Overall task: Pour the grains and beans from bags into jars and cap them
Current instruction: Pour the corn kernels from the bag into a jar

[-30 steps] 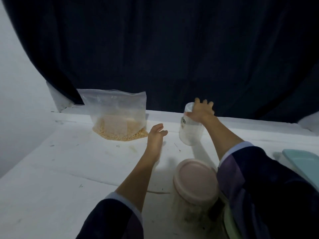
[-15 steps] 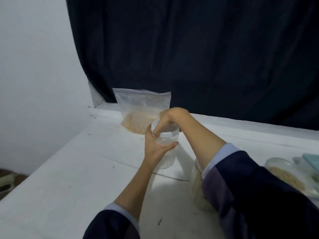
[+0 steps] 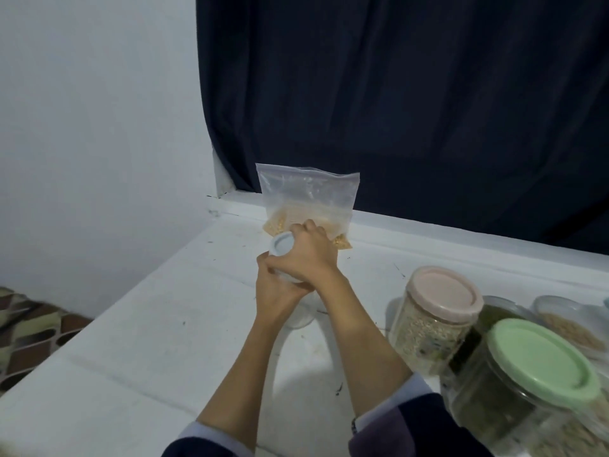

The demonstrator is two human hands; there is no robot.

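While both hands grip, clear round jar (image 3: 298,316), white lid (image 3: 281,244)

There is 1 clear bag (image 3: 306,201) with yellow grains, in the middle of the frame. 3 jars show: 1 clear jar (image 3: 298,316) in the middle, 1 jar with a pink lid (image 3: 440,313) at the right, 1 jar with a green lid (image 3: 530,387) at the lower right. 2 hands show: the left hand (image 3: 275,293) and the right hand (image 3: 308,253).

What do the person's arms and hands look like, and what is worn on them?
Both forearms are bare below pushed-up sleeves. The left sleeve and right sleeve are dark navy with a pale blue cuff at the edge. The left hand and right hand wear no gloves; no rings are visible.
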